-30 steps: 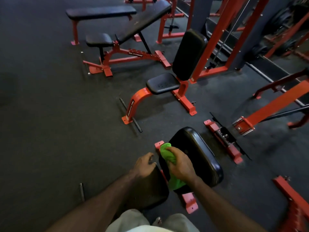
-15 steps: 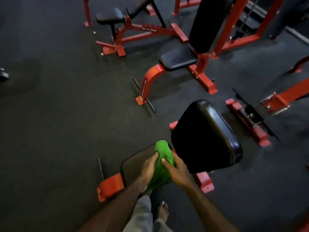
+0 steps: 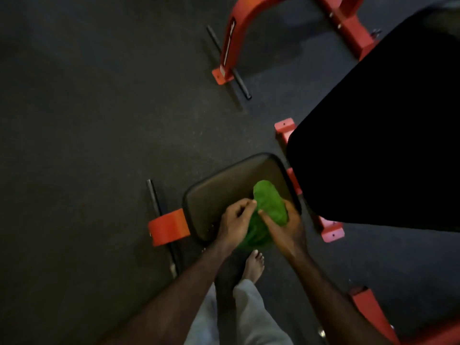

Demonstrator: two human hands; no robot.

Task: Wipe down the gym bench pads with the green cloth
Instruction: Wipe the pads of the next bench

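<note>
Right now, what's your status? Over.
Both hands on the cloth: left hand pinches it, right hand grips it. Cloth over seat pad. Back pad close alongside. Nothing blocking.

Dim, murky lighting; soft motion blur; back pad (image 3: 378, 145) crushed to black.

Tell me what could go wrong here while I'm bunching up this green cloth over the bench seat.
1. The green cloth is wadded between the left hand and right hand, so it may wipe only a narrow strip of the seat pad.
2. Your bare foot is near the red frame foot and could get stubbed.
</note>
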